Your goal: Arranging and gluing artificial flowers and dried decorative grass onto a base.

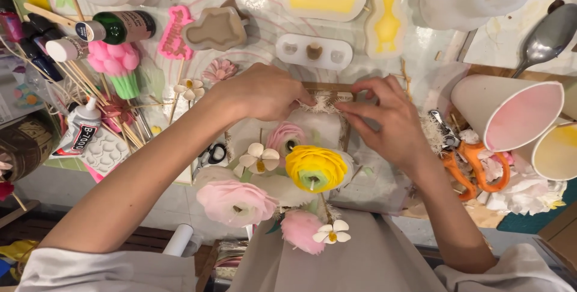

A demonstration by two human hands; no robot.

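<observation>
Seen from above, the left hand [261, 92] and right hand [387, 117] meet over a small wooden frame [345, 125] on the cluttered worktop [264, 12]. Both hands' fingers seem to pinch a tuft of pale dried fluff [323, 104] at the frame's top edge. A yellow flower [315, 169] and pink flowers [236, 202] lie just below.

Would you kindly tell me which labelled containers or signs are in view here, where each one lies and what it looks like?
Green bottle: upper left, lying on its side; dark green, pale label, white cap.
Glue tube: left edge, lying flat; white, black label band, pointed nozzle.
Pink sign: beside the bottle; flat scalloped plaque with raised lettering.
White jar: under the bottle; small, round, patterned label.
No screens.
</observation>
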